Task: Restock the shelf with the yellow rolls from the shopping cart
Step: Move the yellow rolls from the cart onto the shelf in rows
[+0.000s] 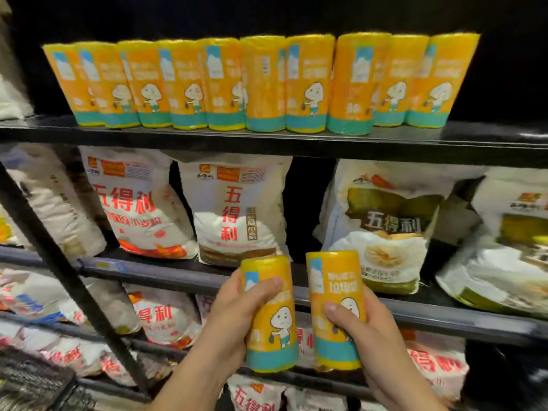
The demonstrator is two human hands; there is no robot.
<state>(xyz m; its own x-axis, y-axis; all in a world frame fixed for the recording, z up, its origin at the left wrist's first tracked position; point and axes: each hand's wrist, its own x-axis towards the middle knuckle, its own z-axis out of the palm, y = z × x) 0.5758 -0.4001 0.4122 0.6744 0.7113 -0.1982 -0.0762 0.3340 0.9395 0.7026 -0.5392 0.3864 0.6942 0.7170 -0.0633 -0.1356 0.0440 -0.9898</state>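
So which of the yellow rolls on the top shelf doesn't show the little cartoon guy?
The sixth roll from the left on the top shelf. It's turned around, so only plain yellow wrapping faces out; the others show the cartoon figure.

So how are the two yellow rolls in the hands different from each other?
The left roll is in the left hand and leans a little; the right roll is in the right hand and stands straighter. The left hand's thumb crosses the left roll near its top; the right hand's thumb presses the right roll nearer its middle. Both are yellow with a teal band and the same cartoon figure.
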